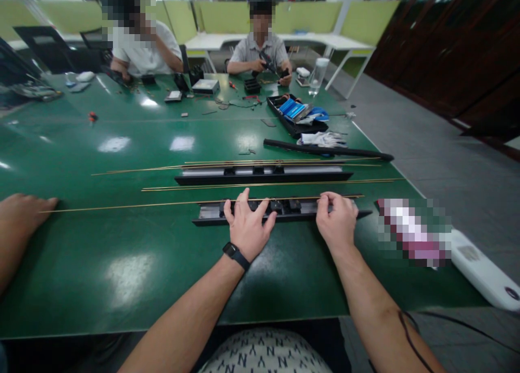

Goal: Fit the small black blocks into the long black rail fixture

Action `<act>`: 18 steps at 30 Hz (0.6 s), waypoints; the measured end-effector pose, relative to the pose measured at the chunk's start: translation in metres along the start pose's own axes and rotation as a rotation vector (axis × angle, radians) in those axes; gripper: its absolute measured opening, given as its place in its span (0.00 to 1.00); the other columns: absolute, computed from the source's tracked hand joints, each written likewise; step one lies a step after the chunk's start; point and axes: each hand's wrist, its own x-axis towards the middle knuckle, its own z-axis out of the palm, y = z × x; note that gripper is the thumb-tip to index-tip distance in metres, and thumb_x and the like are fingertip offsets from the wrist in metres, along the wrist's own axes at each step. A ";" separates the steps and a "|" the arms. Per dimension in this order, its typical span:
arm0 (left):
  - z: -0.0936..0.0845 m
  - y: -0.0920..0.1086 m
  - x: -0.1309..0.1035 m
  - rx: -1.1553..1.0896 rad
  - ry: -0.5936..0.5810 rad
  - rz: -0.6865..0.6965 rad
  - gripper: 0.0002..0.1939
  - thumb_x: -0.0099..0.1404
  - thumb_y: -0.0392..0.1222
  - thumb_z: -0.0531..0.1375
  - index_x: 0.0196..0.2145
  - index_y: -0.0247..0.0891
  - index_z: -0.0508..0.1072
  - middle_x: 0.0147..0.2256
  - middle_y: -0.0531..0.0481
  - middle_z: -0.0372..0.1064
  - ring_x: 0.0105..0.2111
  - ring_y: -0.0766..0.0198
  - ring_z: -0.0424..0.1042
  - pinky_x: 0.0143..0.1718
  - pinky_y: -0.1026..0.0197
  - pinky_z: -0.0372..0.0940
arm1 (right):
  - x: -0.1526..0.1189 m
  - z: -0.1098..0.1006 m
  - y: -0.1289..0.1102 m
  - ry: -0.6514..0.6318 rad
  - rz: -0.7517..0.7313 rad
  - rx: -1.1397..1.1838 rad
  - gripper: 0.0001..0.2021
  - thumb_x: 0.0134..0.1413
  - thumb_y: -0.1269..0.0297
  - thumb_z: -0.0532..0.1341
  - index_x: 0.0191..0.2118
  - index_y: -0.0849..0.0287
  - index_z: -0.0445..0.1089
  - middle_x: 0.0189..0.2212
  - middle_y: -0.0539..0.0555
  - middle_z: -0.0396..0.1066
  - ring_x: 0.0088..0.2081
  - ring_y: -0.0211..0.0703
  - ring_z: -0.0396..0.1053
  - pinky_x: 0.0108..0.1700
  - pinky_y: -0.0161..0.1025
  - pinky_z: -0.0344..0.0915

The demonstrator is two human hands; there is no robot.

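Note:
A black metal channel (209, 213) lies on the green table in front of me, with several small black blocks (276, 206) inside. A thin brass-coloured rod (134, 206) runs along its far edge and out to the left. My left hand (249, 224), wearing a black watch, rests over the channel with fingers spread. Near the channel's right end, my right hand (337, 221) is closed, thumb and fingertips pinched on the rod. Another person's hand (26, 213) is at the rod's left end.
Behind lies a second channel (264, 178) with more thin rods (182, 187). Farther back are a black bar (325, 147), white gloves (323, 139) and a black tray (290, 125). A white device (483, 267) sits right. Two people sit across the table.

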 end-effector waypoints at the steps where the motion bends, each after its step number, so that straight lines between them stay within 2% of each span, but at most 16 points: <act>1: 0.000 0.000 0.000 0.000 -0.001 0.000 0.19 0.72 0.55 0.60 0.55 0.51 0.80 0.69 0.33 0.59 0.68 0.45 0.60 0.71 0.31 0.39 | 0.000 0.000 0.001 0.002 -0.001 0.000 0.15 0.67 0.57 0.52 0.43 0.56 0.74 0.40 0.58 0.80 0.48 0.53 0.70 0.56 0.50 0.56; 18: -0.002 -0.001 0.001 0.000 -0.010 -0.001 0.19 0.72 0.55 0.60 0.56 0.51 0.79 0.69 0.34 0.58 0.68 0.44 0.61 0.71 0.31 0.40 | 0.006 -0.001 0.006 0.052 0.059 -0.068 0.17 0.66 0.56 0.52 0.41 0.57 0.76 0.40 0.60 0.79 0.46 0.54 0.68 0.53 0.50 0.57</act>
